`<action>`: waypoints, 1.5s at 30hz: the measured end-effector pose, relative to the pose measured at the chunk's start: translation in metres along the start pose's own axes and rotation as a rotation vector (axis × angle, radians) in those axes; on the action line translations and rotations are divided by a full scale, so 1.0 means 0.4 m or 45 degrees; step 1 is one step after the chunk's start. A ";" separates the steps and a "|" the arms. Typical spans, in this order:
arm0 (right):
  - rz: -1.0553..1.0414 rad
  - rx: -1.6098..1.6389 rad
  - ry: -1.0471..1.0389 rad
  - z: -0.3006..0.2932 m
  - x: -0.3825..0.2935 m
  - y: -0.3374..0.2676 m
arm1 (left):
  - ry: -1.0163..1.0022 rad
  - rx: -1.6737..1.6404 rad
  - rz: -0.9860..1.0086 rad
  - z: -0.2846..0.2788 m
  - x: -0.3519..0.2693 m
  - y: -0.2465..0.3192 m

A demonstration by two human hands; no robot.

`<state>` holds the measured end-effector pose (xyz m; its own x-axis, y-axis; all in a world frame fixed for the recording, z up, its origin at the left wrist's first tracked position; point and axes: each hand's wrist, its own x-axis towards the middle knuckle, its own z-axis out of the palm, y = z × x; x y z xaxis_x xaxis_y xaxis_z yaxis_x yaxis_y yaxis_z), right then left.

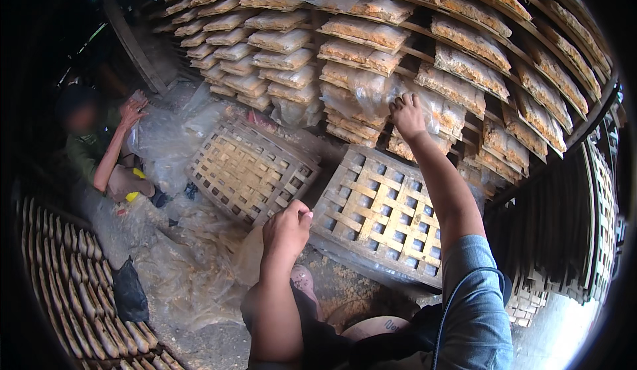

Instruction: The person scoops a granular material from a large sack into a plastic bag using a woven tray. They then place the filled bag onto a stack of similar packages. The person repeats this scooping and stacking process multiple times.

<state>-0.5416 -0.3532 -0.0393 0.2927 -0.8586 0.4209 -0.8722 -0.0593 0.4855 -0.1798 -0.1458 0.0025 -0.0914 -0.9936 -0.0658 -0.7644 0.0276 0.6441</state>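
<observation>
My right hand (pixel 409 116) reaches up to the rack, its fingers curled at a crumpled clear plastic sheet (pixel 374 87) that hangs over the front of crumbly, orange-white slabs (pixel 361 30). Whether the fingers grip the sheet is hard to tell. Lower down, my left hand (pixel 288 228) has bent fingers and hovers between two woven bamboo trays in wooden frames; nothing clear shows in it. The nearer tray (pixel 383 211) lies below my right forearm, with plastic visible under its lattice. The other tray (pixel 249 171) lies to the left, tilted in the view.
A person (pixel 102 141) sits at the left, holding clear plastic (pixel 164 143). Loose plastic sheeting (pixel 199 265) and a black bag (pixel 130 290) lie on the dusty floor. Racks of slabs (pixel 74 290) stand at lower left, stacked trays (pixel 552 221) at right.
</observation>
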 end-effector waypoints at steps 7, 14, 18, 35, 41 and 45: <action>0.237 0.213 0.318 -0.072 0.025 0.004 | 0.006 0.028 0.041 -0.001 -0.014 0.018; 0.637 0.723 0.390 -0.082 0.032 0.025 | 0.023 0.056 0.054 -0.007 -0.020 0.026; 0.625 0.763 0.492 -0.044 0.021 0.014 | -0.088 0.064 0.016 0.002 0.013 0.047; 0.798 1.522 0.254 -0.060 0.085 0.024 | -0.234 -1.740 -0.046 0.298 0.689 0.066; 0.821 1.879 0.015 -0.060 0.087 0.051 | -0.134 -1.819 -0.268 0.409 0.919 0.138; 0.804 1.942 -0.078 -0.045 0.090 0.075 | -0.254 -1.768 -0.175 0.439 0.967 0.169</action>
<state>-0.5500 -0.3768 0.0042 -0.2178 -0.9553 0.2000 -0.4077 -0.0972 -0.9079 -0.3790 -0.5089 -0.1132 -0.2456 -0.9444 -0.2187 0.4580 -0.3119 0.8324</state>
